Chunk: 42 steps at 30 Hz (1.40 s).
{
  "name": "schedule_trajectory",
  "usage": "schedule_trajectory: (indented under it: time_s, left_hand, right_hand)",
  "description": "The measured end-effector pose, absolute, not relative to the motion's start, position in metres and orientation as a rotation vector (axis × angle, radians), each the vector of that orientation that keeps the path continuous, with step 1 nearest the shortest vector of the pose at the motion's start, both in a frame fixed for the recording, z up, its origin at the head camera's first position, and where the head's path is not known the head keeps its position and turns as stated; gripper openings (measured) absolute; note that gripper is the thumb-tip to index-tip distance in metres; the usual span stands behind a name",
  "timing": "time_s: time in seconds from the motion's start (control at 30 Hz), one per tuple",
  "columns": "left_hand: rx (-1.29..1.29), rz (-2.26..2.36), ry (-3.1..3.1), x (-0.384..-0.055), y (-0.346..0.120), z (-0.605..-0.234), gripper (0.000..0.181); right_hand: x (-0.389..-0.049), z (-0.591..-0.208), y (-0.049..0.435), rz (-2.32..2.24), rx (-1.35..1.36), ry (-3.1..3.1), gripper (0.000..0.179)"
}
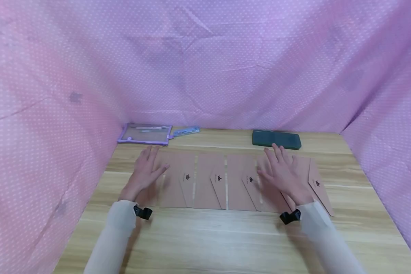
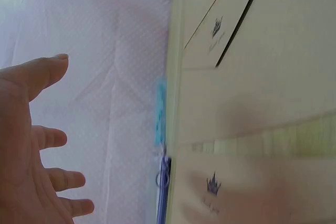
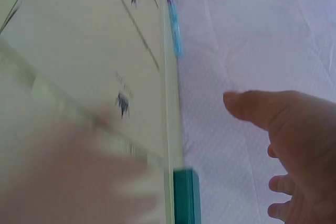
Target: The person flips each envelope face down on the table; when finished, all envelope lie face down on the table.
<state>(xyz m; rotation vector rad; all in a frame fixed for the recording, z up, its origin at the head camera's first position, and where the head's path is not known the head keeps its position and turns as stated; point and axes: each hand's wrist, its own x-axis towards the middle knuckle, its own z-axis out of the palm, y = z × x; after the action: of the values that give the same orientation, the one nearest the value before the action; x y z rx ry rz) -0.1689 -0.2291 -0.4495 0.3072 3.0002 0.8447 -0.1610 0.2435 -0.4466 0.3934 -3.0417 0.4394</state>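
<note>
Several kraft-brown envelopes [image 1: 210, 184] lie side by side in a row across the table, each visible flap printed with a small dark crown. My left hand [image 1: 144, 171] is over the left end of the row, fingers spread and thumb pointing inward. Toward the right end, my right hand [image 1: 283, 173] is spread above an envelope [image 1: 267, 201] and partly hides it. Both wrist views show the left hand [image 2: 31, 156] and right hand [image 3: 304, 150] holding nothing, with shadows falling on the paper. The rightmost envelope [image 1: 320, 186] lies beside the right wrist.
Along the back edge are a clear pencil pouch [image 1: 144, 134] with purple trim and pens inside, a small light-blue item [image 1: 186, 131], and a dark green case [image 1: 276, 139]. Pink dotted cloth [image 1: 205, 68] hangs behind and at both sides of the wooden table [image 1: 205, 243].
</note>
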Motion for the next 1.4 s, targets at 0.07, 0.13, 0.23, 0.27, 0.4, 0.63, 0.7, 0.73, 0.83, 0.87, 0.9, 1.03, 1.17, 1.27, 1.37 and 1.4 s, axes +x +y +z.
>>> schedule_trajectory:
  time_s: [0.07, 0.13, 0.23, 0.27, 0.4, 0.63, 0.7, 0.73, 0.83, 0.87, 0.9, 1.03, 1.17, 1.27, 1.37, 1.4]
  left_hand:
    - [0.286, 0.891, 2.999, -0.17, -0.236, -0.449, 0.081]
    - [0.268, 0.939, 2.993, -0.17, -0.242, -0.449, 0.08]
    - [0.242, 1.003, 2.975, -0.169, -0.252, -0.449, 0.079]
    - [0.234, 1.014, 2.967, -0.168, -0.255, -0.449, 0.08]
    - [0.201, 1.046, 2.944, -0.166, -0.267, -0.452, 0.08]
    - [0.131, 1.06, 2.916, -0.164, -0.286, -0.459, 0.078]
    - [0.115, 1.053, 2.906, -0.164, -0.289, -0.461, 0.077]
    - [0.11, 1.048, 2.9, -0.164, -0.29, -0.462, 0.077]
    - [0.093, 1.038, 2.897, -0.163, -0.294, -0.464, 0.077]
    - [0.087, 1.034, 2.896, -0.163, -0.295, -0.465, 0.076]
    - [0.082, 1.035, 2.896, -0.163, -0.297, -0.466, 0.075]
    - [0.051, 1.016, 2.886, -0.163, -0.301, -0.472, 0.072]
    - [0.015, 1.05, 2.847, -0.163, -0.304, -0.476, 0.07]
    - [-0.024, 1.09, 2.817, -0.162, -0.304, -0.478, 0.068]
    - [-0.057, 1.105, 2.809, -0.162, -0.305, -0.48, 0.067]
    - [-0.066, 1.11, 2.807, -0.162, -0.305, -0.48, 0.066]
  right_hand:
    - [-0.163, -0.447, 0.234, 0.433, 0.418, -3.04, 0.08]
    - [-0.165, -0.447, 0.223, 0.421, 0.441, -3.029, 0.078]
    - [-0.167, -0.448, 0.206, 0.45, 0.486, -2.993, 0.075]
    - [-0.168, -0.449, 0.2, 0.46, 0.5, -2.976, 0.074]
    - [-0.166, -0.452, 0.174, 0.499, 0.563, -2.956, 0.072]
    - [-0.163, -0.458, 0.126, 0.562, 0.665, -2.97, 0.071]
    - [-0.163, -0.46, 0.115, 0.575, 0.682, -2.972, 0.069]
    - [-0.163, -0.461, 0.11, 0.581, 0.691, -2.97, 0.069]
    - [-0.163, -0.462, 0.094, 0.626, 0.714, -2.971, 0.069]
    - [-0.164, -0.462, 0.089, 0.636, 0.719, -2.976, 0.07]
    - [-0.164, -0.463, 0.084, 0.644, 0.726, -2.982, 0.07]
    - [-0.164, -0.468, 0.063, 0.645, 0.75, -3.021, 0.07]
    - [-0.164, -0.477, 0.043, 0.67, 0.796, -3.04, 0.069]
    - [-0.163, -0.485, 0.029, 0.71, 0.827, -3.063, 0.067]
    - [-0.161, -0.491, 0.014, 0.683, 0.854, -3.092, 0.065]
    - [-0.16, -0.492, 0.008, 0.668, 0.862, -3.1, 0.065]
